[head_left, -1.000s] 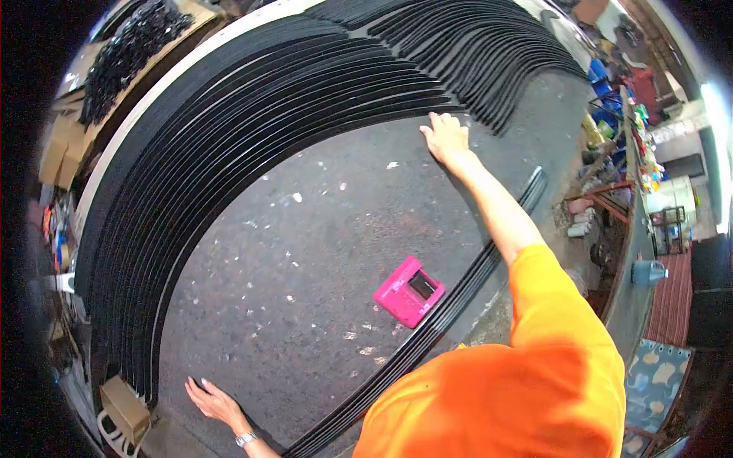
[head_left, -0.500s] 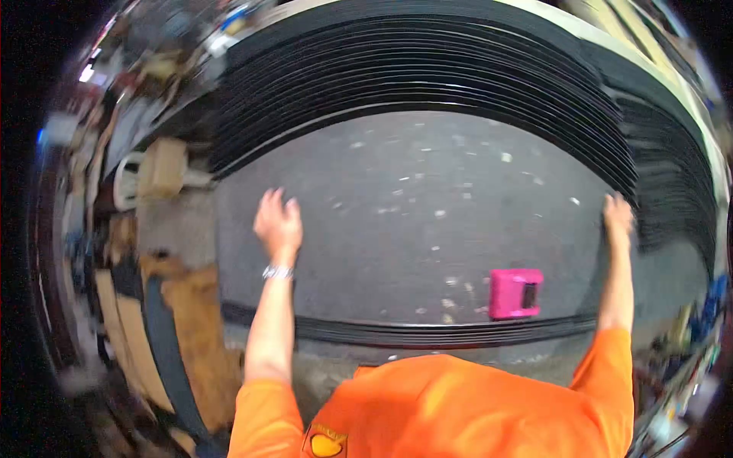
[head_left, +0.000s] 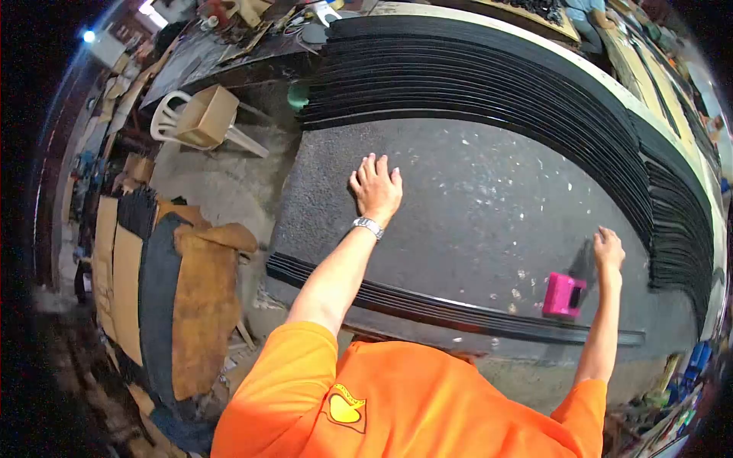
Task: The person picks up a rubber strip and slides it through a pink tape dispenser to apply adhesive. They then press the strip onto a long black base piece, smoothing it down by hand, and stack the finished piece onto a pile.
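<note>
1. Strips, black ones (head_left: pixel 489 85), line the worktop's (head_left: pixel 435 198) far side; a smaller bundle (head_left: pixel 458 314) lies along the near edge.
2. Left hand (head_left: pixel 377 191) has fingers apart, nothing in it. Right hand (head_left: pixel 609 249) is near the pink box (head_left: pixel 561 295); can't tell if it's open.
3. Looks between grips to me; lifting a strip would call for wide-set hands.

and it's a bright orange short-sleeved shirt (head_left: pixel 427 397), a dark-edged badge with a yellow shape (head_left: pixel 346 410) on it, plus a silver metal-banded wristwatch (head_left: pixel 369 227)!
</note>
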